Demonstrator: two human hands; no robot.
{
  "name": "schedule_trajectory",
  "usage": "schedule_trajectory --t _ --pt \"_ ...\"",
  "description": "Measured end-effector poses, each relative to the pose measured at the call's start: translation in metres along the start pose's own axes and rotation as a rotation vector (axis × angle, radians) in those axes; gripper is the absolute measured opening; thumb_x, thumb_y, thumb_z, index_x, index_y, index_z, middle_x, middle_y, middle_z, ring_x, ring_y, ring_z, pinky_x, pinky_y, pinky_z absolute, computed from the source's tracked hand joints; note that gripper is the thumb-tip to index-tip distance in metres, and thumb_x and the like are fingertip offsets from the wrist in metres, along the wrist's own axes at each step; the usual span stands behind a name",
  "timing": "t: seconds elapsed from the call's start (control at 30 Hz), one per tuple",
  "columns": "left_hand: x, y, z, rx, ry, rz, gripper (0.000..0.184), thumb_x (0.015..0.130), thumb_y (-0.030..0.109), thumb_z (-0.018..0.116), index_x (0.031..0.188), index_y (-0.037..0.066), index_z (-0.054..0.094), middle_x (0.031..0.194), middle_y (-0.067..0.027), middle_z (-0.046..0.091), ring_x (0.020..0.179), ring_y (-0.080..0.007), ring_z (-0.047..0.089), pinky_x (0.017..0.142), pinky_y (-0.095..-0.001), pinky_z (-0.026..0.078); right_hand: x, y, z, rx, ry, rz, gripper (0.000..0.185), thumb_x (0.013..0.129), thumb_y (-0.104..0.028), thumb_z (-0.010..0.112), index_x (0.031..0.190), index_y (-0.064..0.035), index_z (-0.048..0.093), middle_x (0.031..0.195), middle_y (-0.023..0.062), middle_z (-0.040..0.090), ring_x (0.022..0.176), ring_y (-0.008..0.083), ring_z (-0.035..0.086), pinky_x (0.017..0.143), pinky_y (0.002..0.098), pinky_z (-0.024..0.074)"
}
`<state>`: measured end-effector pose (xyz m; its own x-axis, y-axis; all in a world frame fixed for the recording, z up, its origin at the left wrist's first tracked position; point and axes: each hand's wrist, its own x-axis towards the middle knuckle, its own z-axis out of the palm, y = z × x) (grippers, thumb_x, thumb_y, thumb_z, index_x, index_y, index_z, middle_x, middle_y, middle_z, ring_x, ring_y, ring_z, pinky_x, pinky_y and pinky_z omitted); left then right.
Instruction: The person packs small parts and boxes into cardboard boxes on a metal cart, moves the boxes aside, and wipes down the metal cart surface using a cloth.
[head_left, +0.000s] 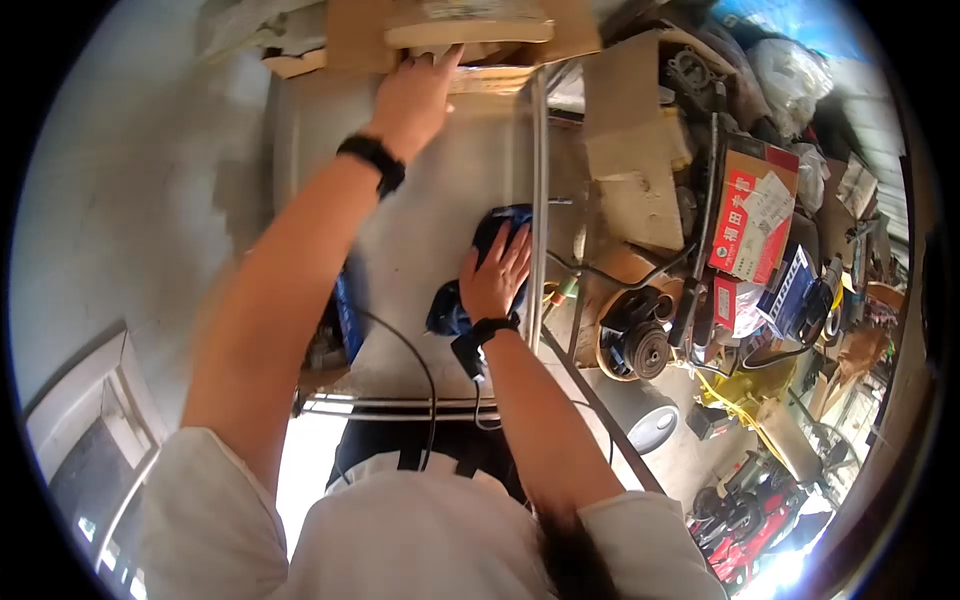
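My left hand (413,97) reaches forward to the front edge of an opened cardboard box (360,38) at the far end of the metal tabletop. Its fingers point at the box, one of them stretched out over the edge; no held thing shows. My right hand (495,278) lies flat, fingers spread, on a crumpled dark blue cloth (450,312) near the tabletop's right side. Part of the cloth is hidden under the palm. Both wrists wear black bands, and a small black module hangs from the right one on a cable.
A metal rail (539,200) borders the tabletop (400,260) on the right. Beyond it are a red-and-brown carton (752,210), a blue box (787,292), coiled dark strapping (645,350) and a grey bin (640,415). A black cable (425,365) runs over the near edge. A wall stands left.
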<state>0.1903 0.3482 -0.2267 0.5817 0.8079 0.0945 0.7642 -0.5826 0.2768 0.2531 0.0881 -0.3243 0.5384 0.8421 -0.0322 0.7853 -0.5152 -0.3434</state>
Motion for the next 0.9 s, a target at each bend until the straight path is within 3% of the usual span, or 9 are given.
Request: schedule_trajectory --t 0.07,0.13,0.27,0.3,0.37,0.43,0.47,0.57,0.9 --pt "-0.062 0.014 -0.042 -0.230 0.108 -0.048 0.066 0.077 0.010 0.065 0.137 0.005 0.038 0.120 -0.0215 0.054 0.115 -0.0375 0.050 0.092 -0.0446 0.043 -0.002 -0.002 -0.004 0.069 -0.011 0.066 0.073 0.086 -0.036 0.055 0.144 -0.0013 0.026 0.147 0.0258 0.025 0.135 0.0415 0.026 0.110 0.0512 0.0206" --pt "-0.145 0.026 -0.079 -0.215 0.161 -0.129 0.066 0.075 0.009 0.068 0.135 0.002 0.039 0.127 -0.0220 0.050 0.119 -0.0399 0.046 0.099 -0.0451 0.039 0.001 0.000 0.004 0.166 0.024 0.132 0.077 0.086 -0.034 0.057 0.145 0.0003 0.022 0.146 0.0271 0.026 0.135 0.0417 0.023 0.111 0.0514 0.0178" --pt "-0.293 0.012 -0.103 -0.346 0.110 -0.578 0.069 0.078 0.007 0.067 0.138 0.000 0.033 0.137 -0.0252 0.038 0.124 -0.0411 0.042 0.105 -0.0424 0.033 0.015 -0.008 0.021 0.074 0.027 0.175 0.071 0.091 -0.034 0.049 0.144 0.0039 0.021 0.147 0.0293 0.022 0.137 0.0423 0.019 0.112 0.0511 0.0131" --pt "-0.320 0.005 -0.106 -0.119 0.058 -0.604 0.071 0.079 0.007 0.067 0.139 -0.001 0.030 0.139 -0.0252 0.036 0.124 -0.0396 0.042 0.103 -0.0422 0.035 0.021 -0.011 0.025 0.058 0.050 0.111 0.071 0.090 -0.033 0.048 0.144 0.0042 0.022 0.148 0.0288 0.021 0.138 0.0418 0.018 0.113 0.0510 0.0123" --pt "-0.362 -0.010 -0.098 -0.152 0.013 -0.778 0.072 0.080 0.008 0.066 0.140 -0.002 0.029 0.138 -0.0257 0.038 0.125 -0.0377 0.042 0.100 -0.0424 0.039 0.032 -0.018 0.031 0.023 0.090 -0.019 0.069 0.090 -0.031 0.048 0.143 0.0049 0.023 0.149 0.0278 0.020 0.139 0.0408 0.016 0.113 0.0506 0.0108" --pt "-0.388 -0.023 -0.082 -0.367 -0.084 -0.917 0.069 0.083 0.009 0.063 0.141 -0.002 0.027 0.132 -0.0260 0.045 0.123 -0.0372 0.046 0.098 -0.0422 0.041 0.046 -0.029 0.037 0.067 0.044 -0.114 0.068 0.090 -0.031 0.048 0.142 0.0051 0.025 0.150 0.0267 0.019 0.141 0.0399 0.012 0.114 0.0500 0.0083" --pt "-0.387 -0.023 -0.078 -0.670 -0.086 -1.062 0.060 0.085 0.011 0.058 0.137 -0.004 0.033 0.125 -0.0277 0.050 0.120 -0.0384 0.048 0.099 -0.0402 0.040 0.055 -0.037 0.042 0.072 0.033 -0.167 0.068 0.090 -0.031 0.048 0.142 0.0049 0.025 0.150 0.0266 0.019 0.141 0.0397 0.013 0.114 0.0499 0.0085" --pt "-0.397 -0.036 -0.050 -0.324 -0.033 -0.851 0.045 0.086 0.011 0.056 0.127 -0.002 0.044 0.114 -0.0273 0.056 0.104 -0.0423 0.055 0.086 -0.0448 0.047 0.081 -0.068 0.055 0.088 0.009 -0.314 0.069 0.089 -0.032 0.050 0.143 0.0029 0.026 0.149 0.0260 0.021 0.140 0.0390 0.015 0.114 0.0498 0.0099" --pt "-0.366 -0.061 -0.067 -0.373 -0.350 -0.947 0.047 0.089 0.014 0.053 0.130 -0.001 0.034 0.089 -0.0307 0.061 0.085 -0.0459 0.059 0.071 -0.0504 0.048 0.123 -0.175 0.110 0.141 -0.081 -0.725 0.075 0.082 -0.027 0.058 0.143 0.0014 0.025 0.146 0.0213 0.031 0.138 0.0349 0.025 0.113 0.0490 0.0162"
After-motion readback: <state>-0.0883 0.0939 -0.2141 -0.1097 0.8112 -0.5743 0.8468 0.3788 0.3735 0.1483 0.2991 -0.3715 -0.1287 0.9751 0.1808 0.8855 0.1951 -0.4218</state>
